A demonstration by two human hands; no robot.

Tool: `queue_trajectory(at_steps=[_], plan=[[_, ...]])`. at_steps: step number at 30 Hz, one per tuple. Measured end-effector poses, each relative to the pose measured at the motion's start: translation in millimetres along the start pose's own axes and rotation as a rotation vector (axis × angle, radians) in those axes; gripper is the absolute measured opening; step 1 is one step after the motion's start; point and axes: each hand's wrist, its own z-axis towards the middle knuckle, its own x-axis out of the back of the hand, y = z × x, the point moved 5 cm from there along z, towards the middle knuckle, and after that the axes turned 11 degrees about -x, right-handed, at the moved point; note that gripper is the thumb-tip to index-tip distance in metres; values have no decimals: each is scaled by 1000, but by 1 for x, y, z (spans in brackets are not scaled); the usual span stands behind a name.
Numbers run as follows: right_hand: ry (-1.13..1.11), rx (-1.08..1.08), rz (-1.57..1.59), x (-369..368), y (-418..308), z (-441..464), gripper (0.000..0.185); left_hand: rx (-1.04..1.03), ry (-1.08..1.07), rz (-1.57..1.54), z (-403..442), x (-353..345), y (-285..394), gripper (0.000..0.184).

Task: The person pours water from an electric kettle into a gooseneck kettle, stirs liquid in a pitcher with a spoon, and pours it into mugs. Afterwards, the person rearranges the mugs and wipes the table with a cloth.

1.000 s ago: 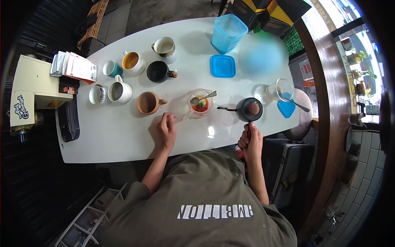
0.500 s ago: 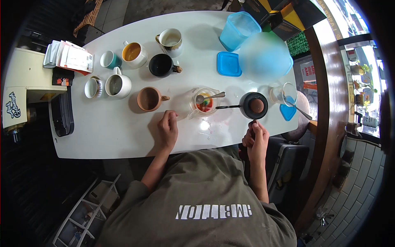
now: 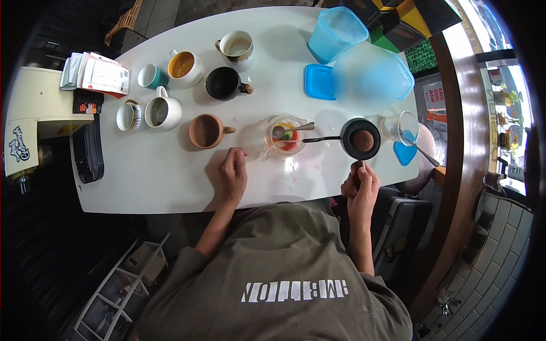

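My right hand (image 3: 363,184) grips the handle of a black mug (image 3: 348,149), tipped so its opening faces up toward me, with a brown round area inside. A thin black-handled utensil (image 3: 321,139) spans from the mug's rim to a clear glass pitcher (image 3: 272,149); its far end is hard to make out. Inside the pitcher are red, orange and green colours, and a metal spoon (image 3: 301,128) lies across its top. My left hand (image 3: 233,173) rests loosely curled on the table, holding nothing, just below a brown mug (image 3: 206,132).
Several mugs, among them a black mug (image 3: 223,83) and a white mug (image 3: 163,112), stand at the left. Blue containers (image 3: 338,34) and a blue lid (image 3: 318,82) sit at the far right. A drinking glass (image 3: 408,126) with a spoon stands right of the held mug.
The view has shifted slightly. My right hand and the black mug have moved a little right, away from the pitcher. My left hand stays at about the same place.
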Motion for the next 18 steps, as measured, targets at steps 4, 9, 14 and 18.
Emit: queue_trajectory(at_steps=[4, 9, 14, 18], plan=[[19, 16, -33, 1, -2, 1, 23, -14, 43, -43, 1, 0, 3, 25], [6, 67, -4, 5, -5, 5, 23, -7, 27, -5, -1, 2, -3, 25], [-6, 82, -9, 6, -11, 5, 23, 0, 27, -32, -1, 1, -1, 24], [-19, 83, 6, 8, -11, 5, 22, -31, 16, -30, 2, 2, 2, 25]])
